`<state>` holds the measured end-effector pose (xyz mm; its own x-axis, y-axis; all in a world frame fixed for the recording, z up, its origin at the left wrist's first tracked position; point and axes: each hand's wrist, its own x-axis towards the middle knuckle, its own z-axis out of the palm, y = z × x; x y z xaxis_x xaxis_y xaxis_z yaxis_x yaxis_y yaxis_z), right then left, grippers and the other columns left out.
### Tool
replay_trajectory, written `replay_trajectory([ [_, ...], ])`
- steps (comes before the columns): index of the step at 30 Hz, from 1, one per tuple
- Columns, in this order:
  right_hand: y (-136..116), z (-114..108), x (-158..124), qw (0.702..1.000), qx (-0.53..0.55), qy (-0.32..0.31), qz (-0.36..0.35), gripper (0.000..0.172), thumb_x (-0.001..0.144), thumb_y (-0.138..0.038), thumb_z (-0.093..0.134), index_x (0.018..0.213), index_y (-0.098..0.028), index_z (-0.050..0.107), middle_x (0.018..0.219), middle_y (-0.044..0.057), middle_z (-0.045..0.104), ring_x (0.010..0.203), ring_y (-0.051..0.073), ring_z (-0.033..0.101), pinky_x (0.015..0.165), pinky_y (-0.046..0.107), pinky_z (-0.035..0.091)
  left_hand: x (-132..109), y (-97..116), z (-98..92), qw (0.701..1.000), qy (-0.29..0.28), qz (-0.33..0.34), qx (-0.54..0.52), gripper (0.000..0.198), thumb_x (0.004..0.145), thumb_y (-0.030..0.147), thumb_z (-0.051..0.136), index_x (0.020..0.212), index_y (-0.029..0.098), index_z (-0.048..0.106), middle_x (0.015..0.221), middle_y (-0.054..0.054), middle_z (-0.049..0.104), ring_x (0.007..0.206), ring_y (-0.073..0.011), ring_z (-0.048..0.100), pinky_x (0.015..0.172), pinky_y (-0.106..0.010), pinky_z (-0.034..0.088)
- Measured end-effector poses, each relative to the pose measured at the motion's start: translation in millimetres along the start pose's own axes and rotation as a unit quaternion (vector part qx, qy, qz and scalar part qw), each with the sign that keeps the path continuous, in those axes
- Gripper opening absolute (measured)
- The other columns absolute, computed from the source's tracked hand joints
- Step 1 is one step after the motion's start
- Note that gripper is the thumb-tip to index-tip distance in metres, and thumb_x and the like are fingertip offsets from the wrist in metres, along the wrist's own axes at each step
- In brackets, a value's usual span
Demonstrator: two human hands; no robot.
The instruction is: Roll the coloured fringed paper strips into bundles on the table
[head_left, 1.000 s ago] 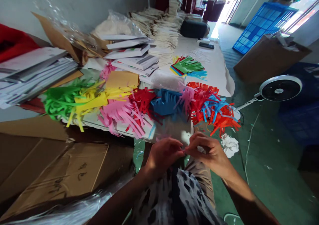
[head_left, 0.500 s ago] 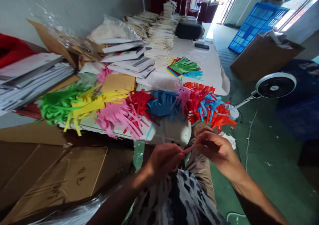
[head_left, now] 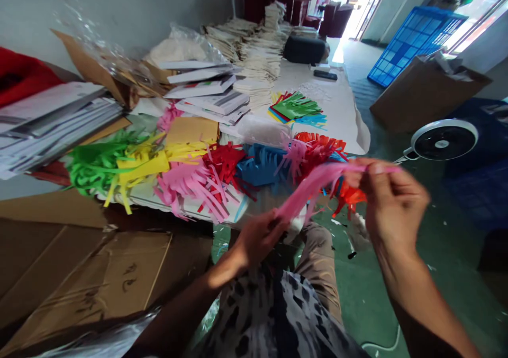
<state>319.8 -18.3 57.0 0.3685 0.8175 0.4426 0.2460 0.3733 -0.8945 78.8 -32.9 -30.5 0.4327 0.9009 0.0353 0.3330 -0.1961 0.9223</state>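
Note:
A pink fringed paper tassel (head_left: 311, 187), blurred by motion, stretches between my two hands above the table's front edge. My right hand (head_left: 392, 202), raised at the right, pinches its rolled upper end between thumb and fingers. Lower down, my left hand (head_left: 264, 237) has its fingers closed around the lower strips. Behind them lie fringed paper pieces: green (head_left: 95, 162), yellow (head_left: 145, 168), pink (head_left: 188, 181), dark red (head_left: 226, 162) and blue (head_left: 262, 165). A red and orange fringed pile (head_left: 323, 146) is partly covered by the tassel and my right hand.
Stacks of printed sheets (head_left: 51, 120) and white envelopes (head_left: 214, 101) line the table's left and back. Fanned multicoloured fringed sheets (head_left: 297, 107) lie farther off. A round black fan (head_left: 444, 140) stands at the right; cardboard (head_left: 130, 273) fills the lower left.
My right hand has moved up and to the right, drawing the pink tassel out long. My left hand stays low near its former place. The tassel's strips now show between the hands.

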Motion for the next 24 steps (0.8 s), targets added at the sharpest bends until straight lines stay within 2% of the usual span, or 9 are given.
replay_trajectory([
  [1,-1.7,2.8,9.9,0.995,-0.028,0.049,-0.078,0.021,0.104,-0.033,0.061,0.114,-0.031,0.079,0.112,0.004,0.078,0.091,0.019,0.077,0.086,0.041,0.065,1.1,-4.4,-5.5,1.0,0.026,0.001,0.011,0.022,0.102,0.039,0.057,0.1,0.02,0.069,0.077,0.002,0.069,0.068,-0.0136,0.062,0.064,-0.025,0.046],
  [3,0.8,10.5,26.6,0.967,-0.101,0.057,-0.226,0.028,0.105,-0.026,0.057,0.124,-0.033,0.076,0.125,0.004,0.076,0.116,0.023,0.073,0.105,0.049,0.06,1.9,-13.0,-17.7,0.995,0.083,0.019,0.047,0.015,0.099,0.032,0.062,0.104,0.022,0.072,0.086,0.001,0.073,0.077,-0.0152,0.067,0.072,-0.027,0.05],
  [6,25.4,24.8,43.4,0.908,-0.224,-0.097,-0.339,0.041,0.102,-0.015,0.055,0.138,-0.029,0.068,0.14,0.006,0.07,0.13,0.025,0.066,0.112,0.048,0.055,-0.7,-24.0,-34.4,0.973,0.165,0.044,0.153,0.009,0.098,0.025,0.065,0.097,0.022,0.074,0.093,-0.002,0.075,0.088,-0.0186,0.069,0.08,-0.031,0.051],
  [8,50.9,35.5,47.8,0.879,-0.287,-0.191,-0.33,0.044,0.1,-0.013,0.053,0.14,-0.026,0.066,0.145,0.008,0.067,0.128,0.024,0.068,0.105,0.044,0.058,-4.6,-29.7,-42.0,0.959,0.189,0.044,0.205,0.008,0.097,0.023,0.066,0.097,0.022,0.074,0.096,-0.003,0.076,0.092,-0.0207,0.069,0.083,-0.033,0.052],
  [11,80.6,52.7,39.3,0.835,-0.396,-0.261,-0.279,0.038,0.097,-0.018,0.058,0.132,-0.022,0.072,0.151,0.013,0.062,0.113,0.026,0.072,0.092,0.042,0.059,-12.5,-36.2,-48.3,0.953,0.198,0.035,0.227,0.008,0.098,0.021,0.066,0.097,0.023,0.073,0.095,-0.002,0.075,0.09,-0.0204,0.069,0.079,-0.032,0.051],
  [14,86.8,71.7,12.7,0.783,-0.444,-0.351,-0.258,0.03,0.1,-0.02,0.057,0.121,-0.024,0.078,0.125,0.011,0.075,0.105,0.025,0.072,0.089,0.039,0.054,-22.0,-42.5,-52.9,0.952,0.215,0.026,0.218,0.009,0.099,0.02,0.064,0.096,0.023,0.073,0.091,-0.001,0.073,0.087,-0.0184,0.068,0.075,-0.029,0.049],
  [18,81.4,92.1,-26.9,0.71,-0.481,-0.474,-0.202,0.034,0.098,-0.011,0.054,0.114,-0.028,0.079,0.105,0.007,0.077,0.093,0.02,0.071,0.073,0.03,0.047,-38.1,-50.4,-65.4,0.951,0.237,0.02,0.198,0.013,0.101,0.023,0.063,0.092,0.023,0.072,0.088,0.0,0.071,0.083,-0.0161,0.066,0.074,-0.028,0.048],
  [21,84.6,96.8,-35.3,0.704,-0.495,-0.474,-0.189,0.033,0.094,-0.006,0.054,0.106,-0.024,0.078,0.099,0.006,0.076,0.086,0.018,0.07,0.066,0.028,0.042,-51.4,-56.4,-88.7,0.95,0.254,0.018,0.183,0.015,0.103,0.026,0.062,0.091,0.023,0.072,0.088,0.0,0.071,0.081,-0.0151,0.066,0.074,-0.027,0.049],
  [24,88.2,102.1,-14.1,0.737,-0.458,-0.426,-0.256,0.026,0.1,-0.013,0.054,0.101,-0.022,0.078,0.097,0.005,0.076,0.083,0.017,0.071,0.067,0.028,0.044,-62.6,-66.5,-131.4,0.927,0.298,0.022,0.227,0.017,0.104,0.029,0.06,0.093,0.023,0.072,0.091,-0.001,0.074,0.084,-0.0166,0.068,0.079,-0.029,0.051],
])
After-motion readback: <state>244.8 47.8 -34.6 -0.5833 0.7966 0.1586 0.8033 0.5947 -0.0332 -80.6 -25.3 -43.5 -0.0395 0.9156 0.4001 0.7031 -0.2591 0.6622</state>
